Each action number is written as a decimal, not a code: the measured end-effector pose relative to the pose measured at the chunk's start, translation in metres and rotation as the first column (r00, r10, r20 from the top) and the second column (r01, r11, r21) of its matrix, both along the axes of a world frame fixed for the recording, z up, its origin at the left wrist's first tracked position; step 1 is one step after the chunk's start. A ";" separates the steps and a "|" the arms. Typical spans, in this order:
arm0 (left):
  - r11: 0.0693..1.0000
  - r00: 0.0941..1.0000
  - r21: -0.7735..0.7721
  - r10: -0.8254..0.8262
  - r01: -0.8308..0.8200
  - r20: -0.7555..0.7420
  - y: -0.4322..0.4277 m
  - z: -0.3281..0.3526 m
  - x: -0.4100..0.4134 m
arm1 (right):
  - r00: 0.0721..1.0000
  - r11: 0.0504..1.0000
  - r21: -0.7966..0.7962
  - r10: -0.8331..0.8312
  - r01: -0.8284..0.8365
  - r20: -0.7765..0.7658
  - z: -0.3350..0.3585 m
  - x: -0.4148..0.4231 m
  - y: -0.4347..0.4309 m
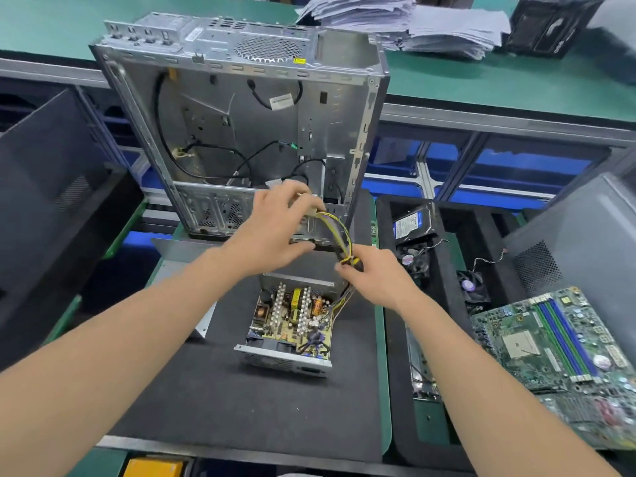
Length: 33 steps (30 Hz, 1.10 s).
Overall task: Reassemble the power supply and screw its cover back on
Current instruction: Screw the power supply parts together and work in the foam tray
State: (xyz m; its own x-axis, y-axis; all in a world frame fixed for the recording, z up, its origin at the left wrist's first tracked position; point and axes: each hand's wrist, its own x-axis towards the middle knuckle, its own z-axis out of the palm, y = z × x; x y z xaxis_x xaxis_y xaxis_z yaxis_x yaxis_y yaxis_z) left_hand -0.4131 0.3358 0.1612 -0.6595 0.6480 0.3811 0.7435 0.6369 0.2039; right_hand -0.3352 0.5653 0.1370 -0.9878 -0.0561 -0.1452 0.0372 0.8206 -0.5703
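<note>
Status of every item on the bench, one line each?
power supply: cover off, board exposed, on the black mat.
cable bundle: lifted, held by both hands.
left hand: pinches the connector.
right hand: grips the cable bundle.
computer case: upright, side open, no board inside.
motherboard: out, lying at right.

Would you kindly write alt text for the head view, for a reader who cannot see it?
The left hand and right hand hold the cable bundle above the open power supply on a mat; a computer case stands behind.
</note>
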 end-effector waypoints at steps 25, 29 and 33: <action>0.949 0.970 -0.257 0.217 -0.184 0.108 0.051 -0.091 0.048 | 0.996 0.980 -0.184 0.086 -0.079 0.031 -0.018 -0.030 -0.001; 0.943 0.974 -0.291 0.199 -0.160 0.110 0.050 -0.092 0.045 | 0.996 0.999 -0.040 0.014 -0.010 0.084 -0.017 -0.029 0.007; 0.949 0.968 -0.281 0.195 -0.145 0.159 0.048 -0.089 0.044 | 0.951 0.998 -0.055 0.019 -0.002 0.308 -0.027 -0.022 0.009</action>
